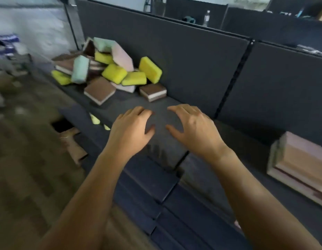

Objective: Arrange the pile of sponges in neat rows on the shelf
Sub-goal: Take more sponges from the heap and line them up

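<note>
Sponges (109, 69): heaped at 11 o'clock on shelf (127, 101); likely light, soft; take by long sides.
Left hand (131, 130), right hand (194, 127): loosely spread, empty.

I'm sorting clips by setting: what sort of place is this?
Likely a shop or stockroom aisle, though I can't be sure: a dark shelf with a tall back panel, a loose pile of sponges on it, and more shelving behind holding a bottle.

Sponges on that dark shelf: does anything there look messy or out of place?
Yes. The sponges lie in a jumbled heap at the far left of the shelf, tilted every way; one yellow sponge leans on the back panel. The left hand and right hand hold nothing.
</note>
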The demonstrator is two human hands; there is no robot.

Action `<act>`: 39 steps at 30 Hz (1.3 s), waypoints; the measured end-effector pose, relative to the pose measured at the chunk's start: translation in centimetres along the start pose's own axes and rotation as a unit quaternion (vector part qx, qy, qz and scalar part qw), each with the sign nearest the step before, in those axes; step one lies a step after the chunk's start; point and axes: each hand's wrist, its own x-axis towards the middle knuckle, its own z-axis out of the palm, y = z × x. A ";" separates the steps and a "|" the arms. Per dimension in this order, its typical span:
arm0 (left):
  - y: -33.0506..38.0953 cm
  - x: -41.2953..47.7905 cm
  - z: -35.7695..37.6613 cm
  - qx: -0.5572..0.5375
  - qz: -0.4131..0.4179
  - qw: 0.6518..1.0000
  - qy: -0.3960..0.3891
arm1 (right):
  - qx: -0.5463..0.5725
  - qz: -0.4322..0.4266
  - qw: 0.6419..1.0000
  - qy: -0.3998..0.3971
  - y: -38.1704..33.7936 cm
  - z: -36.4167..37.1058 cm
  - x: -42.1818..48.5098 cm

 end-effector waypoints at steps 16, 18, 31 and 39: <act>-13.9 6.6 -1.8 0.034 -0.041 0.999 -0.010 | -0.001 -0.014 0.998 -0.060 -7.0 8.1 14.8; -15.0 7.1 -0.9 0.037 -0.060 0.997 -0.004 | 0.010 -0.022 0.998 -0.055 -6.8 8.6 15.9; -19.3 11.0 2.2 0.105 -0.171 0.980 -0.012 | 0.012 -0.058 0.998 0.027 -7.2 12.3 21.7; -22.0 12.5 4.1 0.126 -0.159 0.978 -0.040 | 0.000 -0.017 1.000 0.026 -7.5 14.0 24.3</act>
